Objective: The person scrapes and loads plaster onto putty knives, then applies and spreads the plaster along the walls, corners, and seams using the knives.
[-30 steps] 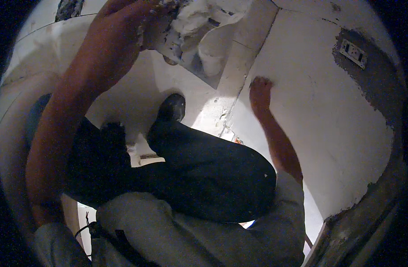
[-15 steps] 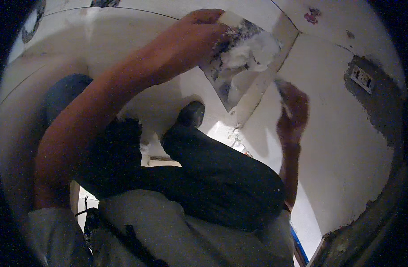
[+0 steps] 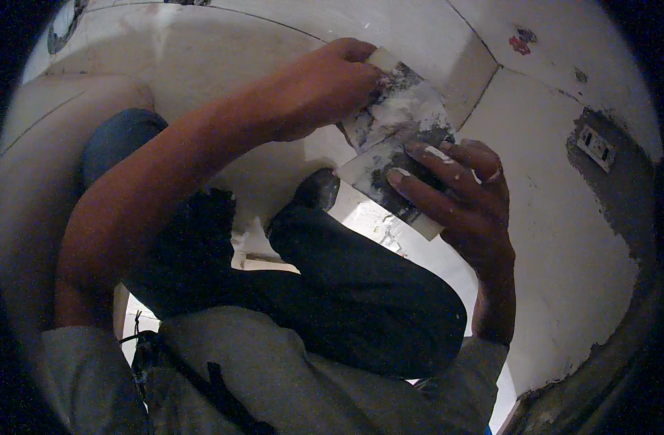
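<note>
My left hand point(image 3: 339, 83) grips the near-left edge of a flat metal putty spreader point(image 3: 411, 101), its pale backing strip showing by the fingers. A mound of wet white putty is smeared over that blade, with dark stained patches. My right hand point(image 3: 473, 192) is closed on a second putty spreader point(image 3: 368, 165), with fingers laid across its dark, putty-marked face. White paste coats some of the right fingers. The second blade overlaps the lower part of the first; whether its edge touches the putty I cannot tell.
Pale wall panels meet at a corner point(image 3: 498, 67) beyond the hands. To the right, an electrical outlet point(image 3: 596, 147) sits in a rough grey patch. A red valve handle point(image 3: 519, 45) is higher up. My bent dark-trousered legs point(image 3: 368, 290) and a dark shoe point(image 3: 317, 190) are below.
My right hand has swung in to the left and turned, bringing its spreader over the lower part of the left one. The left hand and its spreader have dropped slightly.
</note>
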The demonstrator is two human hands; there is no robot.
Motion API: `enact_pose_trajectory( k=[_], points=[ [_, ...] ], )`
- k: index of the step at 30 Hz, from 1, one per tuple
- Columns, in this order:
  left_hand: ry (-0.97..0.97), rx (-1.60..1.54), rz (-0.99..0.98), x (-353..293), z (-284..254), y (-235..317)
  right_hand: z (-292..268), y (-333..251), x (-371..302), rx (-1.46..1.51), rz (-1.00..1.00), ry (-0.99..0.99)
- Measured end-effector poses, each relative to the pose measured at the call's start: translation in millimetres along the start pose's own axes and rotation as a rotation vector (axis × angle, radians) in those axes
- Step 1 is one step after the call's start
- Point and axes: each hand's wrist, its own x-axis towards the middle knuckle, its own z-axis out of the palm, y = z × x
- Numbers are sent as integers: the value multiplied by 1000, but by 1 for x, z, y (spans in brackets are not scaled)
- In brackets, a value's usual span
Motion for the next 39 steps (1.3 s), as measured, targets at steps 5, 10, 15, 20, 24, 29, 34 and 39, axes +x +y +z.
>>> enact_pose_trajectory(
  k=[5,10,15,20,24,29,34,39],
  points=[
    [-6,134,148,7,-16,-13,1,12,-25,150,99,-110],
    [98,141,2,12,-39,-3,57,46,-91,866,676,195],
    [143,188,-50,10,-48,-8,109,61,-125,2096,790,835],
    [136,758,255,7,-48,-10,56,132,-112,848,1088,574],
    [242,-19,38,6,-24,-7,42,188,-88,-793,600,-184],
    [221,-138,-98,-3,-25,3,67,267,-59,-1161,379,-399],
    [167,-5,-61,-14,-42,-5,67,317,-56,-1322,474,-522],
    [117,683,203,-9,-42,-14,69,336,-74,-1369,556,-491]
  ],
)
